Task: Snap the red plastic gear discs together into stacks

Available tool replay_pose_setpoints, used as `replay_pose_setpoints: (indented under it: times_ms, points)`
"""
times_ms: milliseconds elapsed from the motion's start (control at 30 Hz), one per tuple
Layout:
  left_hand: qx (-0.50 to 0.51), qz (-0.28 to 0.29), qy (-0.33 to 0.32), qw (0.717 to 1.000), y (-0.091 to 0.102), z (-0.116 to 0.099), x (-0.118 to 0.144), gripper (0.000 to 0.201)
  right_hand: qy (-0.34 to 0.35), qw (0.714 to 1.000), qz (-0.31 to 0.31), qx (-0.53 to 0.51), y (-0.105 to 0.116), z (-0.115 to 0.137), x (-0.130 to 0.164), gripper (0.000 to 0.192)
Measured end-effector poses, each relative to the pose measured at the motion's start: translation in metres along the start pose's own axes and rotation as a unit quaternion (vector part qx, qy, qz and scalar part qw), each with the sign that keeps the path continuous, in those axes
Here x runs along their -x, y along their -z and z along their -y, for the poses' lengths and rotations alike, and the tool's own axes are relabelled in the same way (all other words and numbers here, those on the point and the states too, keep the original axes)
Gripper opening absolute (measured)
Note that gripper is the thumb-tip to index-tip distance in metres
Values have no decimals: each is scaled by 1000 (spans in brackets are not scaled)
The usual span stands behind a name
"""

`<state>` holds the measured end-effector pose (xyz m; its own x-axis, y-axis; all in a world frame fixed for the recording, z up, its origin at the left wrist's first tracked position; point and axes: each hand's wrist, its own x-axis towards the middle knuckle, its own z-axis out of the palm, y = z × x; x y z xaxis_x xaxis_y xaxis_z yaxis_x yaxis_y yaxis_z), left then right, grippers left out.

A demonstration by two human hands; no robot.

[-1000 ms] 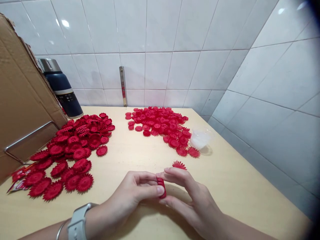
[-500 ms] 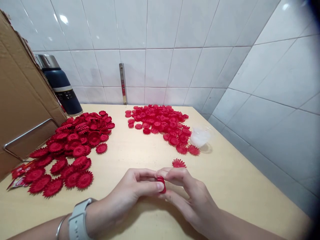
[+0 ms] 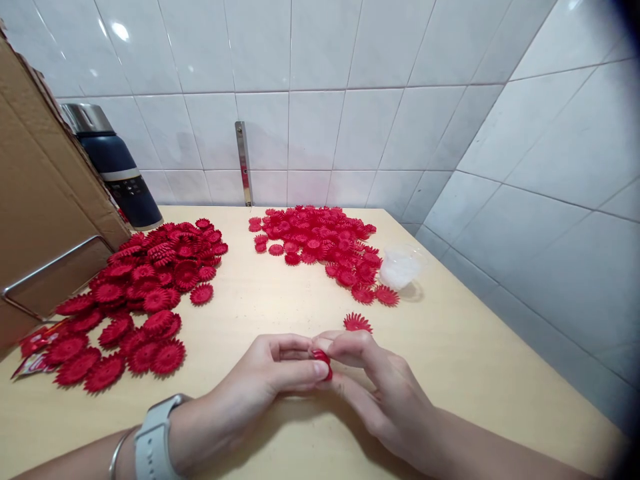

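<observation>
Between my two hands, above the table's near edge, is a small red piece [image 3: 323, 359], mostly covered by fingers. My left hand [image 3: 280, 367] pinches it, thumb on the near side. The fingers of my right hand [image 3: 370, 373] close on it from the right. Its full shape is hidden; its colour matches the toothed red discs around. Just beyond my right fingers lies a single toothed red disc [image 3: 357, 323]. A loose heap of red discs [image 3: 150, 280] spreads to the left, and another pile of red discs [image 3: 320, 233] lies at the back.
A clear plastic bag or cup with white contents [image 3: 400, 268] stands beside the back pile. On the left are a cardboard box [image 3: 45, 180], a dark blue bottle [image 3: 120, 170], a wire handle [image 3: 55, 267] and red wrappers [image 3: 40, 347]. Tiled walls border the table [image 3: 240, 307].
The view has shifted slightly. My hands stay together on the red piece, which appears turned a little between the fingers. The piles look the same.
</observation>
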<state>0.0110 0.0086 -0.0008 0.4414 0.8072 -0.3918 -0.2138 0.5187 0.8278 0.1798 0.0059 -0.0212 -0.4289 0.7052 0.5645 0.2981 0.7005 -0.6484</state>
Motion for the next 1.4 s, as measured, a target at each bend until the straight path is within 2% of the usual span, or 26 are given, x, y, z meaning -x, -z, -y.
replay_pose_setpoints:
  times_ms: [100,200,367,500,600,733,1033,1267,1400]
  points:
    - [2,-4,8,1000,-1,0,0,25,0,1000,-5,5,0,0,0,20]
    - [13,15,0,1000,-1,-2,-1,24,0,1000,-24,2,-1,-2,0,22]
    - [22,23,-19,999,-1,-7,0,23,12,998,-55,21,-2,-3,2,49]
    - [12,65,-35,997,-3,-8,0,18,25,997,-78,-12,-3,2,2,37]
    - [-5,61,-25,998,-4,-7,0,19,15,995,-90,-42,-3,6,2,31]
    - [-24,43,-19,999,-1,-4,-2,24,20,995,-72,-62,-2,8,0,29]
    - [-27,44,-21,998,-1,-1,-1,29,18,997,-17,-67,2,8,-1,30]
    - [-16,49,-15,999,-4,-4,1,28,57,997,-17,-44,4,10,-6,24]
    - [-30,31,-34,998,0,-3,-1,28,48,998,-25,-17,4,5,-3,37]
